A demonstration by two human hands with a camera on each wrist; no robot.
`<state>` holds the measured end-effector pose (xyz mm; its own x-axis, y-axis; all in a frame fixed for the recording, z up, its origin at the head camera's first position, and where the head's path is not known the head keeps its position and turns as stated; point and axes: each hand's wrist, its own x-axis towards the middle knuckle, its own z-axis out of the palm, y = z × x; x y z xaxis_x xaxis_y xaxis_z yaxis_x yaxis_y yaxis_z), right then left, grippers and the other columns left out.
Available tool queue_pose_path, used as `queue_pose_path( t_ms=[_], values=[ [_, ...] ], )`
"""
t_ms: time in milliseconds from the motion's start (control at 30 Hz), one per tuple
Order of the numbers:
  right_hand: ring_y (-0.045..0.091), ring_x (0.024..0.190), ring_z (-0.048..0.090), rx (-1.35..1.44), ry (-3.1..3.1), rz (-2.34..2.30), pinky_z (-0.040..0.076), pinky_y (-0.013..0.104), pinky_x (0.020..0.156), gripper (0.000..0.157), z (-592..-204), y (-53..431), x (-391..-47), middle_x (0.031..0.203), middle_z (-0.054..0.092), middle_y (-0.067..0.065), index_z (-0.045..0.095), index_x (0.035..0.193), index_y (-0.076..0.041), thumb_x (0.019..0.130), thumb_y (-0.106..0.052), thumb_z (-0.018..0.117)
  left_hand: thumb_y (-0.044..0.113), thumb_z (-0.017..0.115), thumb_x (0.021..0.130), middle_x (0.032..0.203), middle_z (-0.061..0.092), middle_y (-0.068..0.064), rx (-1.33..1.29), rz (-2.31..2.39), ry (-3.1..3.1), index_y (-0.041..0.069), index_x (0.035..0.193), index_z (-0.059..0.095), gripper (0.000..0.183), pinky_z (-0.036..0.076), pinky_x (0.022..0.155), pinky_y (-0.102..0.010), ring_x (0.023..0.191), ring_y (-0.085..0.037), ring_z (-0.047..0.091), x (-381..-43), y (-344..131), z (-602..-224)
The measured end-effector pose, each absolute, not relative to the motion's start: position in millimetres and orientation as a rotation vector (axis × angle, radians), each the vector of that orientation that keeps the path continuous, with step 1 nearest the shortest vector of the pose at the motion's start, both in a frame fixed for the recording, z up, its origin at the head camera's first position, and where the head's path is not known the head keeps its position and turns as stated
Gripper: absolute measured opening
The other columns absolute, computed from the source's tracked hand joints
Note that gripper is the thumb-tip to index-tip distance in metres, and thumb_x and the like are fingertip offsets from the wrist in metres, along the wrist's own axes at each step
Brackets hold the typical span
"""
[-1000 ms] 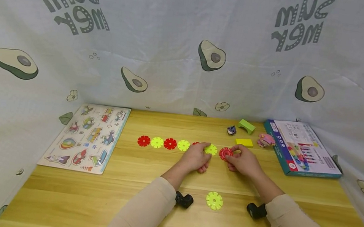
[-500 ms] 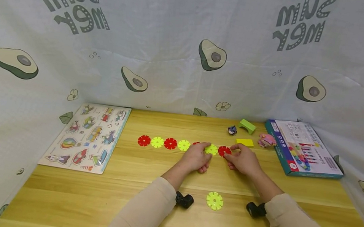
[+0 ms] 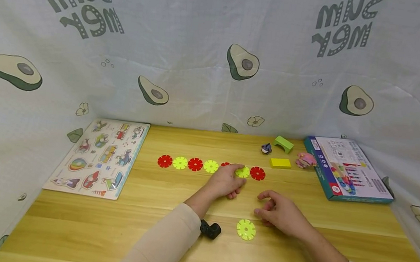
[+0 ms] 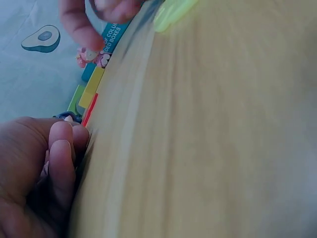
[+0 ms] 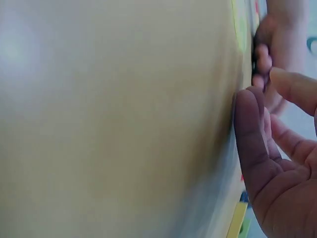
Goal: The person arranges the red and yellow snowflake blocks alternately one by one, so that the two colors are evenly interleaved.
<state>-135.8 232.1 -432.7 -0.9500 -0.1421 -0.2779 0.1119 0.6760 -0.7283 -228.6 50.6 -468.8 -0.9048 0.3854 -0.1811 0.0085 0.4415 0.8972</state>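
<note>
Red and yellow notched plastic discs alternate in a row on the wooden table. My left hand [image 3: 226,181] lies over the row and partly hides one red disc [image 3: 225,164]. Its index finger and thumb sit at opposite edges of a yellow disc [image 3: 243,172]. At the row's right end a red disc [image 3: 258,173] lies flat, touched by no hand. My right hand [image 3: 280,212] hovers in front of it, fingers loosely bent and holding nothing. Near its fingertips, closer to me, lies a single yellow disc [image 3: 246,229], also visible in the left wrist view [image 4: 173,14].
A picture puzzle board [image 3: 96,158] lies at the left. Behind the row's right end are a yellow block [image 3: 280,163], a green arch block [image 3: 284,144], a small dark blue figure [image 3: 266,148] and a pink toy [image 3: 306,160]. A boxed game [image 3: 348,170] lies at the right.
My right hand slid the red disc left against the row's end, let it go and drew back toward me, near the single yellow disc. My left hand has stayed in place.
</note>
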Motion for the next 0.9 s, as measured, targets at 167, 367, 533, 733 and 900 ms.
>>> queue_pose_path(
  t_ms=[167,367,533,733,900],
  values=[
    [0.016,0.058,0.051,-0.173,2.547,-1.124,0.043,0.025,0.047,0.042,-433.6,224.2,-113.2,0.074,0.055,0.002,0.058,0.110,-0.012,0.077,-0.031,0.075,0.023,0.064,0.088,0.056,0.061,-0.008,0.342,1.460,2.300,0.021,0.134,0.049,0.048,0.052,0.041,-0.033,0.040,-0.018,0.057,-228.8,53.8,-465.4],
    [0.014,0.058,0.048,-0.248,2.524,-1.083,0.039,0.023,0.047,0.046,-436.0,220.9,-101.7,0.073,0.054,0.000,0.059,0.112,-0.014,0.075,-0.035,0.076,0.016,0.061,0.090,0.059,0.062,-0.012,0.278,1.576,2.125,0.017,0.130,0.052,0.042,0.054,0.045,-0.036,0.044,-0.022,0.060,-231.2,74.7,-461.0],
    [0.014,0.059,0.047,-0.270,2.543,-1.069,0.038,0.023,0.047,0.051,-437.7,217.4,-98.4,0.073,0.053,-0.001,0.059,0.116,-0.014,0.074,-0.037,0.076,0.014,0.059,0.091,0.055,0.061,-0.011,0.289,1.554,2.179,0.018,0.133,0.050,0.043,0.053,0.043,-0.034,0.042,-0.022,0.059,-231.6,91.9,-458.2],
    [0.013,0.058,0.046,-0.272,2.574,-1.007,0.036,0.023,0.047,0.049,-438.0,213.2,-99.0,0.071,0.051,-0.002,0.059,0.118,-0.017,0.076,-0.035,0.075,0.017,0.059,0.092,0.052,0.059,-0.009,0.236,1.496,2.254,0.024,0.134,0.050,0.044,0.052,0.041,-0.032,0.039,-0.019,0.057,-231.5,97.4,-458.2],
    [0.013,0.058,0.045,-0.234,2.597,-0.952,0.034,0.022,0.047,0.045,-437.4,211.5,-99.4,0.070,0.050,-0.003,0.060,0.116,-0.021,0.075,-0.033,0.076,0.015,0.058,0.092,0.052,0.059,-0.010,0.202,1.510,2.247,0.022,0.132,0.053,0.040,0.052,0.041,-0.032,0.040,-0.019,0.058,-231.7,99.9,-459.0]
  ],
)
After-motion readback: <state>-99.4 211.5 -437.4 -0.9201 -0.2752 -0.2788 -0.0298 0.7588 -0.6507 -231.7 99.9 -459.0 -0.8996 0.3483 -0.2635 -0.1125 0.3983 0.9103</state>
